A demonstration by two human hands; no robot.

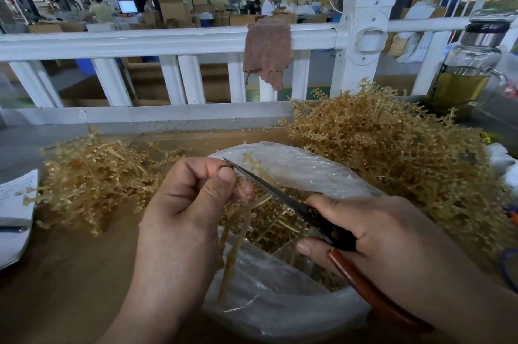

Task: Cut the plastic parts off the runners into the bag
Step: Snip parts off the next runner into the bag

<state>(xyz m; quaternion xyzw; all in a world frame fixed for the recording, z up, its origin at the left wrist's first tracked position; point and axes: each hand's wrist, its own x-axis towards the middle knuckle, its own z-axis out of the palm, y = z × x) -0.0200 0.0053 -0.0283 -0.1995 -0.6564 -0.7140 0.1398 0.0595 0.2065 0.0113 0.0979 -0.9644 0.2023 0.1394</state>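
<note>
My left hand (190, 197) pinches a bunch of tan plastic runners (238, 234) that droop over the mouth of a clear plastic bag (302, 172). My right hand (372, 228) grips black scissors (283, 197) with brown handles, their blades almost together and pointing up-left, the tips by my left thumb. Small tan cut parts (269, 231) lie inside the bag. One heap of tan runners (92, 172) sits to the left of the bag, a bigger heap (392, 147) to the right.
The brown tabletop (70, 273) ends at a white railing (168, 40) with a brown cloth (266, 52) draped over it. A glass jug of yellow liquid (468, 68) stands at far right. White papers (14, 211) lie at the left edge. People and cardboard boxes are beyond the railing.
</note>
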